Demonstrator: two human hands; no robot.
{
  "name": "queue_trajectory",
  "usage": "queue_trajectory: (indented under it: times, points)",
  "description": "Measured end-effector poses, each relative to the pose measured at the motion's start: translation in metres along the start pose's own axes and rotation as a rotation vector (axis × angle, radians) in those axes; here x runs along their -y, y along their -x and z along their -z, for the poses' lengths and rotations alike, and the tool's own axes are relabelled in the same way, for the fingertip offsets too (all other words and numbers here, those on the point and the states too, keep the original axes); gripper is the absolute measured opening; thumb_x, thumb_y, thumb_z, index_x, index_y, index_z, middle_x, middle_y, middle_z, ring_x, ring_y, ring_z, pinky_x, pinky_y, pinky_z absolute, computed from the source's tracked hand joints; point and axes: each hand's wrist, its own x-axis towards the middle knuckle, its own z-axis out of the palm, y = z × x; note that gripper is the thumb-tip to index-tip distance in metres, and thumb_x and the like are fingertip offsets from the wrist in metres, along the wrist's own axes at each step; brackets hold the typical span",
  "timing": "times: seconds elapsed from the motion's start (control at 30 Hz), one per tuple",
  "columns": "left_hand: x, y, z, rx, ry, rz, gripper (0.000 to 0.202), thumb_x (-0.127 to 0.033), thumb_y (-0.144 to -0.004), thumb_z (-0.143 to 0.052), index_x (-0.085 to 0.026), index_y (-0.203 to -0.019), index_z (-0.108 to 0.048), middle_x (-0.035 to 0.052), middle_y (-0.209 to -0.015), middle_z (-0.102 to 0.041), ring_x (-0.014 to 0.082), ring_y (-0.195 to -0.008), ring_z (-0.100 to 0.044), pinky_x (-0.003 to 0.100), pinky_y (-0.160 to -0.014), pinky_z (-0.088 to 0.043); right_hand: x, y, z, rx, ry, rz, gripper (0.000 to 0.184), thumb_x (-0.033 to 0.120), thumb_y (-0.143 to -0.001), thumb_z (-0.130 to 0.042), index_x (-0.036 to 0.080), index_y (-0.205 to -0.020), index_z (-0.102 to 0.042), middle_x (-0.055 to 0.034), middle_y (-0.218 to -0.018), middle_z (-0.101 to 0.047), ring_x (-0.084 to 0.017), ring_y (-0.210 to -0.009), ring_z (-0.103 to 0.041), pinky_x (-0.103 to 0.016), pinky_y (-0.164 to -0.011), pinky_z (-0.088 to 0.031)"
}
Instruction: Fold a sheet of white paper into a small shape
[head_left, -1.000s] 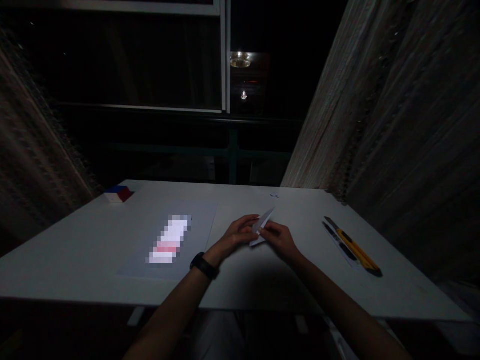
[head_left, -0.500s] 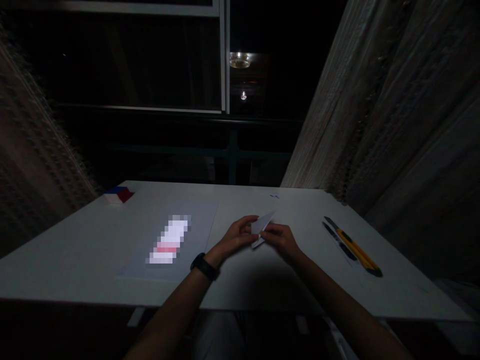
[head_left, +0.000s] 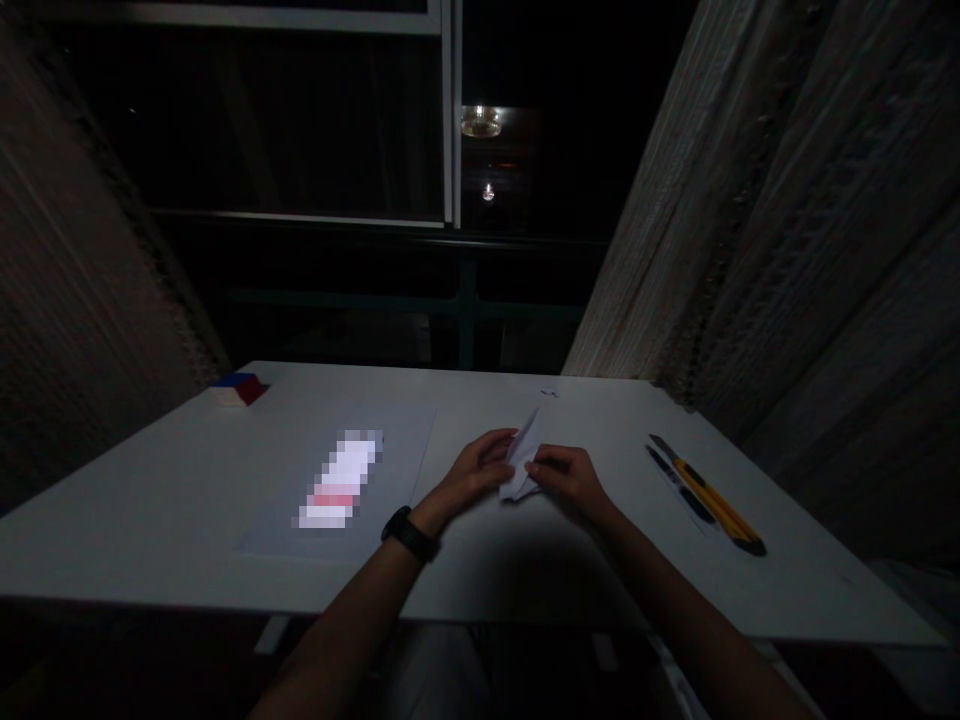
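A small folded piece of white paper (head_left: 523, 455) is held up between my two hands above the table, its pointed tip upward. My left hand (head_left: 478, 470), with a dark watch (head_left: 409, 533) on the wrist, pinches the paper's left side between thumb and fingers. On the other side my right hand (head_left: 568, 477) grips the right edge, thumb and fingers closed. The exact fold lines are too dim to make out.
A flat paper sheet (head_left: 409, 440) bears a glowing, pixelated rectangle (head_left: 341, 480). Right lie a yellow utility knife (head_left: 716, 505) and a pen (head_left: 679, 482). A red, white and blue block (head_left: 238, 389) sits far left; paper scraps (head_left: 550, 392) lie on the white table's (head_left: 480, 590) far side.
The folded paper has turned, so its tip points more upward and its broad face shows more. My right hand has shifted slightly to the right along its edge.
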Motion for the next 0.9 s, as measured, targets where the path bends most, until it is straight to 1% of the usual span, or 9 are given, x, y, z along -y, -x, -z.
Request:
queue_trajectory:
  times: [0.07,0.17,0.3,0.37,0.5,0.63,0.7,0.8,0.9]
  points:
    - [0.000,0.000,0.002,-0.014,0.061,-0.006,0.056,-0.016,-0.064,-0.062,-0.018,-0.119,-0.052,0.0089,-0.113,-0.058,0.0237,-0.101,-0.054,0.033,-0.083,-0.041,0.002,-0.001,0.005,0.001,-0.032,-0.041,0.021,0.038,-0.064,-0.066,0.018,-0.063,-0.063,0.0004,-0.060,-0.060,-0.015,-0.059,-0.055,-0.026,-0.057,-0.042]
    - [-0.003,0.001,0.005,-0.026,0.131,0.005,0.058,-0.014,-0.061,-0.058,-0.019,-0.118,-0.053,0.0080,-0.111,-0.059,0.0212,-0.091,-0.056,0.028,-0.071,-0.041,0.002,-0.003,0.013,-0.043,-0.123,-0.131,0.018,0.034,-0.060,-0.067,0.017,-0.059,-0.059,0.0022,-0.053,-0.053,-0.013,-0.053,-0.049,-0.024,-0.051,-0.037]
    - [-0.009,0.003,0.005,-0.024,0.194,0.096,0.060,-0.013,-0.056,-0.054,-0.020,-0.115,-0.055,0.0071,-0.102,-0.062,0.0174,-0.076,-0.054,0.024,-0.059,-0.036,0.001,-0.008,0.022,-0.051,-0.307,-0.210,0.011,0.026,-0.058,-0.064,0.017,-0.059,-0.059,0.0011,-0.055,-0.055,-0.013,-0.053,-0.050,-0.025,-0.052,-0.036]
    - [-0.010,0.004,0.006,-0.052,0.198,0.140,0.060,-0.012,-0.053,-0.052,-0.021,-0.111,-0.058,0.0063,-0.099,-0.063,0.0175,-0.074,-0.053,0.024,-0.056,-0.035,0.002,-0.011,0.027,-0.034,-0.311,-0.227,0.009,0.025,-0.057,-0.063,0.017,-0.058,-0.059,0.0008,-0.055,-0.055,-0.013,-0.052,-0.049,-0.026,-0.052,-0.035]
    - [-0.007,0.004,0.008,-0.064,0.226,0.150,0.060,-0.009,-0.048,-0.051,-0.022,-0.106,-0.061,0.0053,-0.094,-0.064,0.0181,-0.071,-0.054,0.025,-0.056,-0.035,0.011,-0.022,0.039,0.014,-0.182,-0.245,0.010,0.026,-0.057,-0.064,0.016,-0.060,-0.062,0.0015,-0.053,-0.056,-0.012,-0.051,-0.048,-0.024,-0.050,-0.033]
    - [-0.008,0.005,0.010,0.031,0.253,0.167,0.060,-0.005,-0.047,-0.056,-0.020,-0.105,-0.061,0.0058,-0.094,-0.064,0.0191,-0.073,-0.057,0.027,-0.060,-0.040,0.018,-0.032,0.047,0.060,-0.088,-0.214,0.014,0.029,-0.058,-0.067,0.016,-0.063,-0.065,0.0012,-0.057,-0.060,-0.013,-0.056,-0.051,-0.024,-0.054,-0.036]
    - [-0.010,0.006,0.009,0.048,0.243,0.194,0.057,-0.004,-0.048,-0.060,-0.018,-0.104,-0.061,0.0057,-0.093,-0.065,0.0193,-0.075,-0.058,0.028,-0.064,-0.042,0.019,-0.035,0.048,0.081,-0.069,-0.223,0.019,0.033,-0.059,-0.070,0.016,-0.067,-0.066,0.0009,-0.059,-0.061,-0.012,-0.055,-0.052,-0.024,-0.053,-0.036]
    - [-0.012,0.007,0.006,-0.013,0.204,0.245,0.049,-0.007,-0.051,-0.068,-0.014,-0.100,-0.060,0.0062,-0.089,-0.065,0.0190,-0.076,-0.059,0.029,-0.068,-0.043,0.016,-0.036,0.049,0.081,0.013,-0.211,0.025,0.037,-0.059,-0.072,0.015,-0.069,-0.067,-0.0002,-0.059,-0.062,-0.012,-0.053,-0.052,-0.025,-0.051,-0.036]
    - [-0.010,0.006,0.005,-0.066,0.160,0.271,0.043,-0.012,-0.055,-0.073,-0.012,-0.097,-0.060,0.0084,-0.090,-0.066,0.0191,-0.077,-0.060,0.031,-0.070,-0.044,0.011,-0.036,0.048,-0.001,0.101,-0.161,0.027,0.038,-0.058,-0.073,0.014,-0.066,-0.066,-0.0014,-0.058,-0.062,-0.013,-0.053,-0.053,-0.025,-0.052,-0.037]
